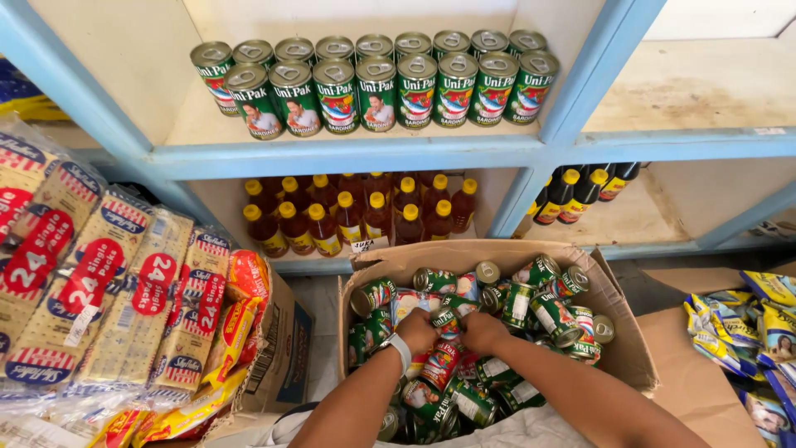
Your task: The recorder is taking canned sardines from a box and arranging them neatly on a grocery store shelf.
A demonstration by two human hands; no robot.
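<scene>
Both my hands reach down into an open cardboard box [618, 319] full of loose green tins [547, 311]. My left hand [417, 330], with a white watch on the wrist, and my right hand [482, 330] are closed together around one green tin [448, 319] in the middle of the pile. Above, on a pale shelf with blue rails [348, 153], two neat rows of the same green tins [377, 91] stand upright.
Bottles with yellow caps [356, 216] fill the lower shelf; dark bottles [576, 191] stand in the bay to the right. Stacked cracker packs [108, 290] sit at left over another cardboard box [278, 357]. Yellow-and-blue sachets [746, 332] lie at right on flat cardboard.
</scene>
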